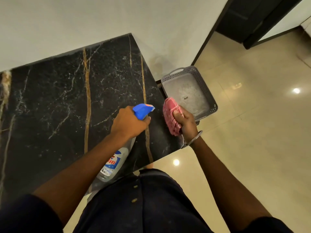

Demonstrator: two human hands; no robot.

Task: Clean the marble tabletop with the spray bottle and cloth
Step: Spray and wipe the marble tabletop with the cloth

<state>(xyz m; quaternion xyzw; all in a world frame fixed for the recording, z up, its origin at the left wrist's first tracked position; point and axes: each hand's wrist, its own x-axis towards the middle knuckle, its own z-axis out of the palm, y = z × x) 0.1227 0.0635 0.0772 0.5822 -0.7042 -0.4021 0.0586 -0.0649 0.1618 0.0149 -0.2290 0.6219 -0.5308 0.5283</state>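
Seen from the head view, the left hand (129, 122) grips the spray bottle (116, 158), blue nozzle aimed across the black marble tabletop (58, 101); the right hand (186, 122) clutches the pink cloth (170, 113) bunched at the tabletop's edge. I'd mist lightly and evenly, then wipe in overlapping passes.

The spray bottle (114, 163) label shows red letters "in", rest hidden.

One head-worn wide-angle camera looks steeply down — close over the near right corner of the marble tabletop (55, 101), edges probably lens-bent.
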